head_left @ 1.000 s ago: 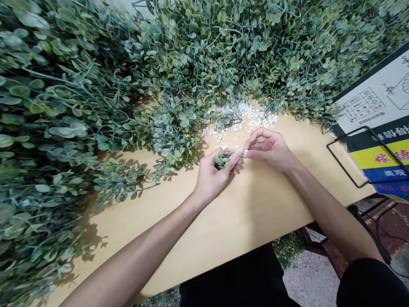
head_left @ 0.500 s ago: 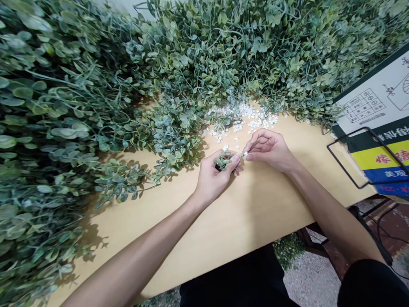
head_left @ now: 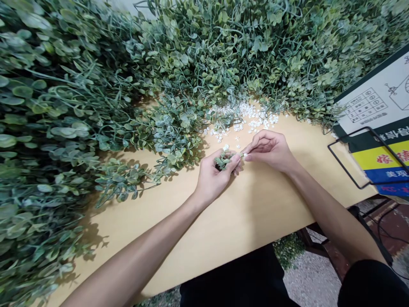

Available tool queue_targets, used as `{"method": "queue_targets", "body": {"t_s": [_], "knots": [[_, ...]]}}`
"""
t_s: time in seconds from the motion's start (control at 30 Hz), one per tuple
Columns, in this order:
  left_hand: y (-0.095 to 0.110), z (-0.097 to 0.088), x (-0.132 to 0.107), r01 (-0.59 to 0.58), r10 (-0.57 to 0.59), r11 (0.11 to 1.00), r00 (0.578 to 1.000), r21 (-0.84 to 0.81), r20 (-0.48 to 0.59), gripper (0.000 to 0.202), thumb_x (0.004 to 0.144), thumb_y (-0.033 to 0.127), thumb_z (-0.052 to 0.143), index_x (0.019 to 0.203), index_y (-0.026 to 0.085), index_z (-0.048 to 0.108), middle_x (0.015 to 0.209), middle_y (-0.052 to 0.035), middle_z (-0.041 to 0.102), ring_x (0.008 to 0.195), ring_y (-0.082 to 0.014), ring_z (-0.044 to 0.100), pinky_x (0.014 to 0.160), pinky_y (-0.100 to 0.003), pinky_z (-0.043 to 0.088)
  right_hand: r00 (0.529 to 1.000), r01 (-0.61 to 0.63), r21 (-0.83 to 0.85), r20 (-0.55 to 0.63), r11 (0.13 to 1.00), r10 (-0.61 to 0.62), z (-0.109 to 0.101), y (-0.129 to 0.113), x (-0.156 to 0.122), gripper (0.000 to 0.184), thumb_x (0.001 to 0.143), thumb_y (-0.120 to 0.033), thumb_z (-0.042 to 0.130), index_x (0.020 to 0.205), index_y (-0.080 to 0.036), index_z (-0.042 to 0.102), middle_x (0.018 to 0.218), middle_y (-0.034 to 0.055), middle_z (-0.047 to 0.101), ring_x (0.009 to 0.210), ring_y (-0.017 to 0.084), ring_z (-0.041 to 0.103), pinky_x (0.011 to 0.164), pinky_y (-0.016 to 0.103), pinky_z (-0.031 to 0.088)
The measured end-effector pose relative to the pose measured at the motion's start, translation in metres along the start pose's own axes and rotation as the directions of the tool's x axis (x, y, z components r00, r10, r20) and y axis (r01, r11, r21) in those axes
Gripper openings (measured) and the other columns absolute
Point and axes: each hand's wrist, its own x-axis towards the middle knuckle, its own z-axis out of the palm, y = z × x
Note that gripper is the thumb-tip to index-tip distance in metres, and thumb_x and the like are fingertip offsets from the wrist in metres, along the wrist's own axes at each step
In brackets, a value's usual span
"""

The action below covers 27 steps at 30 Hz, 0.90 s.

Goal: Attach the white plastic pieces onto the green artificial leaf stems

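My left hand (head_left: pixel 215 175) is closed around a small artificial green sprig (head_left: pixel 223 161), whose leaves stick up between thumb and fingers. One white flower (head_left: pixel 226 147) sits at the top of this sprig. At the sprig's right-hand tip, my right hand (head_left: pixel 270 149) pinches a second small white flower (head_left: pixel 245 156) between thumb and forefinger. The two hands almost meet just above the table (head_left: pixel 204 238). Beyond them lies a scattered heap of loose white flowers (head_left: pixel 255 121).
Thick artificial foliage (head_left: pixel 223 55) is piled along the back and left of the table. A printed carton (head_left: pixel 383 128) stands at the right with a black wire frame (head_left: pixel 347 170) before it. The table's front edge runs close to my body.
Almost nothing differs. My right hand's fingertips have shifted very slightly left over the white flower at the sprig's tip; my left hand keeps its hold.
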Motion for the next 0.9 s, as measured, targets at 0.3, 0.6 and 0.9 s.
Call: {"method": "queue_targets", "body": {"t_s": [0.3, 0.6, 0.9], "knots": [[-0.0011, -0.0009, -0.0003, 0.014, -0.012, 0.998, 1.000, 0.069, -0.027, 0.037, 0.092, 0.047, 0.074, 0.076, 0.014, 0.068, 0.067, -0.0055, 0.069, 0.054, -0.0136, 0.061, 0.056, -0.029, 0.050, 0.985, 0.166, -0.129, -0.025, 0.978, -0.170, 0.0085, -0.0038, -0.0051, 0.030, 0.067, -0.025, 0.098, 0.084, -0.019, 0.074, 0.084, 0.0030, 0.083, 0.078, 0.018, 0.081, 0.075, 0.029, 0.068], [-0.0039, 0.0009, -0.0011, 0.026, -0.020, 0.991, 0.999, 0.133, -0.044, 0.042, 0.088, 0.053, 0.076, 0.073, 0.016, 0.066, 0.065, -0.0047, 0.068, 0.053, -0.0130, 0.060, 0.052, -0.026, 0.048, 0.987, 0.155, -0.155, -0.017, 0.976, -0.160, 0.0065, -0.0038, -0.0075, 0.025, 0.070, -0.025, 0.096, 0.083, -0.019, 0.076, 0.086, 0.0034, 0.083, 0.080, 0.020, 0.082, 0.076, 0.031, 0.069], [-0.0066, -0.0001, -0.0005, 0.047, -0.040, 0.993, 0.997, 0.113, -0.060, 0.039, 0.087, 0.053, 0.077, 0.081, 0.015, 0.068, 0.067, -0.0052, 0.070, 0.053, -0.0152, 0.064, 0.055, -0.029, 0.054, 0.986, 0.158, -0.167, -0.017, 0.973, -0.163, 0.0060, -0.0042, -0.0079, 0.023, 0.069, -0.021, 0.096, 0.081, -0.020, 0.077, 0.083, 0.0031, 0.083, 0.076, 0.018, 0.080, 0.073, 0.029, 0.068]]}}
